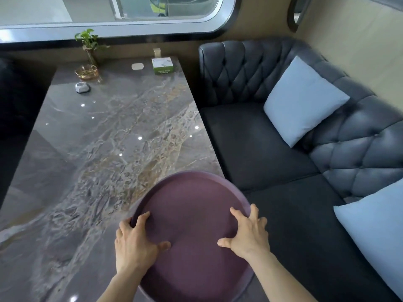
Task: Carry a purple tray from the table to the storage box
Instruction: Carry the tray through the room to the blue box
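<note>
Head view: a round purple tray (192,216) is held at the near right corner of the marble table (104,136), overhanging its edge toward the dark tufted sofa (272,149). Left hand (135,243) and right hand (248,234) each clasp the rim at opposite sides, thumbs pressed on the inner surface, fingers curled over the edge. No storage box is in sight.

two bare forearms, hands (139,238) ringless, no sleeves

The table (98,149) fills the frame's left, the sofa (283,149) its right. The tray (192,205) sits bottom centre, overhanging the table's right edge; a plant (89,43) stands upper left.
</note>
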The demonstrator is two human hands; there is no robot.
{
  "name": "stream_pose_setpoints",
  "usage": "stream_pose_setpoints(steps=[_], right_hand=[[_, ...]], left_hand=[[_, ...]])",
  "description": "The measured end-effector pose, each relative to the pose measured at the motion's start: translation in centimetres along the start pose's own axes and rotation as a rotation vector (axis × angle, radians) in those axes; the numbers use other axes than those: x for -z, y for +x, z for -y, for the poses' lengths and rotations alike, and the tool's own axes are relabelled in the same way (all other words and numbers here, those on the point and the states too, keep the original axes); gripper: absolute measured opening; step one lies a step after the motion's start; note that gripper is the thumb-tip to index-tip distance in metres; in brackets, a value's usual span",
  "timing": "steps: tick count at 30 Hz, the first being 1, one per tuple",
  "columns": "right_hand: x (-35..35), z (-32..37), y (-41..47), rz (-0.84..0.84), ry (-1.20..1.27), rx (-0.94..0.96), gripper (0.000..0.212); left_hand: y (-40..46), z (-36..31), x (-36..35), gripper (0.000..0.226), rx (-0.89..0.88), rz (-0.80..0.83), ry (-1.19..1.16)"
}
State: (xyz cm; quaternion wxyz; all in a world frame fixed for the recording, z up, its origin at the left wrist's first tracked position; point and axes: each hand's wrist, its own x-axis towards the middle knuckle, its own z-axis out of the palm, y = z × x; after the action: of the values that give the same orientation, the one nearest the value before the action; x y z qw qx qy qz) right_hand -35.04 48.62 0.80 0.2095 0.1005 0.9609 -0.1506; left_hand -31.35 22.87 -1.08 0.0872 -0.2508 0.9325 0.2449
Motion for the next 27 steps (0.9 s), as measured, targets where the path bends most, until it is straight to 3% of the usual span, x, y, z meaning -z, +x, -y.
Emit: stream_pose_setpoints(steps=[23,27], right_hand=[[-0.6,1.4,1.9,-0.004,-0.173,-0.014,0.103],[-0.8,1.3,2.0,-0.016,-0.178,-0.009,0.103]], left_hand=[[0.9,-0.1,-1.8,0.095,0.057,-0.038,0.067],[0.7,-0.2,-1.8,0.094,0.049,-0.084,0.177]])
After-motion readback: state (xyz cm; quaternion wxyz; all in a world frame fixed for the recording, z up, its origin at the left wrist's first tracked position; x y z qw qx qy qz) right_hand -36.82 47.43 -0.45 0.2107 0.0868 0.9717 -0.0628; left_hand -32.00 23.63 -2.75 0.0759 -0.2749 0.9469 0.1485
